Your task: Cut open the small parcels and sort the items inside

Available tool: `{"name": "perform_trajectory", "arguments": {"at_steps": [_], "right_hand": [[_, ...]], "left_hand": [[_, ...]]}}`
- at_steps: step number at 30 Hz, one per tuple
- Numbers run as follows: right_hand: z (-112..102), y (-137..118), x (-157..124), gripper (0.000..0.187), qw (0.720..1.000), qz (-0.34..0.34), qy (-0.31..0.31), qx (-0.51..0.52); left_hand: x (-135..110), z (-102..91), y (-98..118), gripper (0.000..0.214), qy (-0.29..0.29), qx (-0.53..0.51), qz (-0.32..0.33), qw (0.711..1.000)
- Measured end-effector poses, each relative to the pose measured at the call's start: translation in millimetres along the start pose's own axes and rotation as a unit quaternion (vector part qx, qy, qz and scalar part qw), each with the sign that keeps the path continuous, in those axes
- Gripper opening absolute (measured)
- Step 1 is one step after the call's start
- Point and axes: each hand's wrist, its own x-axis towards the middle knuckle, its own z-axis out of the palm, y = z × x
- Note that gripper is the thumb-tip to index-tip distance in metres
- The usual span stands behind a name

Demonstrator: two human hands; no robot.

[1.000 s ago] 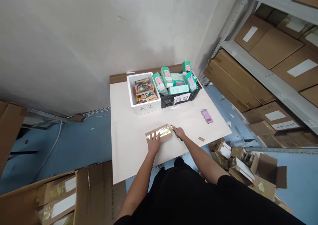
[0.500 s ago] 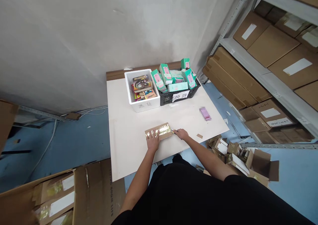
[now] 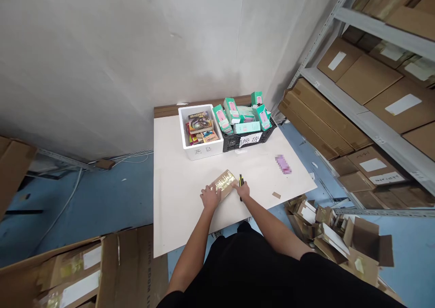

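A small flat cardboard box (image 3: 224, 181) with shiny clear tape along its top lies slantwise on the white table (image 3: 176, 208). My left hand (image 3: 210, 198) grips its left end, the fingers curled over the edge. At the box's right end, my right hand (image 3: 242, 191) touches the corner with its fingertips. A black and yellow utility knife (image 3: 241, 180) is held in that same hand, pointing away from me. Whether its blade is out, I cannot tell.
Behind the box stand a white foam bin (image 3: 204, 152) of books and a black crate (image 3: 231, 142) of green boxes. A blurred purple item (image 3: 283, 164) and a cardboard scrap (image 3: 276, 195) lie right. Shelving (image 3: 356, 113) borders the right side; opened cartons (image 3: 365, 235) lie below.
The box has turned, its right end swinging away from me. My left hand has shifted from its top to its left end. The knife has swung from the box's edge to pointing away.
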Motion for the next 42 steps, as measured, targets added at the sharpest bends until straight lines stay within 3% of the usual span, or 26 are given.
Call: {"name": "perform_trajectory", "arguments": {"at_steps": [3,6,8,11,15,17,19,22,25,29,31,33,36,39,42], "right_hand": [[-20.1,-27.5,27.4,0.044,0.997,0.029,0.068,-0.017],[-39.1,-38.1,41.7,0.035,0.999,0.022,0.042,0.024],[-45.9,-34.6,39.9,0.034,0.999,0.017,0.009,0.047],[-48.1,-23.2,26.1,0.034,0.995,0.001,-0.050,0.088],[-41.1,-12.1,7.1,0.036,0.968,-0.015,-0.135,0.212],[-31.7,-8.6,0.6,0.037,0.959,-0.009,-0.141,0.246],[-17.2,-6.4,-5.4,0.038,0.966,0.000,-0.128,0.224],[9.5,-9.4,-16.2,0.042,0.973,0.010,-0.130,0.189],[30.1,-23.2,-28.1,0.044,0.965,-0.008,-0.164,0.204],[37.0,-48.7,-40.0,0.033,0.924,-0.041,-0.251,0.285],[39.0,-58.2,-44.8,0.028,0.910,-0.045,-0.278,0.305],[46.3,-63.8,-50.2,0.026,0.913,-0.050,-0.290,0.282],[68.0,-67.2,-61.2,0.028,0.919,-0.065,-0.315,0.230],[91.4,-69.9,-73.0,0.036,0.907,-0.079,-0.350,0.220],[103.2,-74.4,-80.9,0.040,0.906,-0.077,-0.351,0.224]], "left_hand": [[-14.8,10.0,26.7,0.062,-0.050,-0.011,0.063,0.997],[-25.5,22.2,44.6,0.061,-0.057,0.007,0.111,0.992],[-27.5,27.1,43.4,0.071,-0.072,0.013,0.137,0.988],[-24.8,26.4,16.8,0.080,-0.094,0.005,0.152,0.984],[-21.6,18.0,-42.9,0.071,-0.084,-0.015,0.057,0.995],[-23.2,15.9,-64.9,0.073,-0.066,-0.035,0.023,0.997],[-27.2,17.2,-74.4,0.083,-0.055,-0.046,0.048,0.996],[-34.7,24.8,-72.8,0.100,-0.096,-0.044,0.107,0.989],[-40.1,33.5,-78.6,0.110,-0.119,-0.056,0.084,0.988],[-40.2,33.8,-123.9,0.100,-0.101,-0.072,0.040,0.991],[-37.9,26.7,-151.1,0.086,-0.067,-0.090,0.030,0.993],[-34.7,15.6,-171.3,0.073,-0.022,-0.126,0.038,0.991],[-27.7,-5.0,-185.7,0.069,0.015,-0.169,0.064,0.983],[-19.0,-24.0,-192.4,0.095,-0.002,-0.151,0.087,0.985],[-11.1,-35.4,-199.2,0.128,-0.063,-0.092,0.097,0.989]]}}
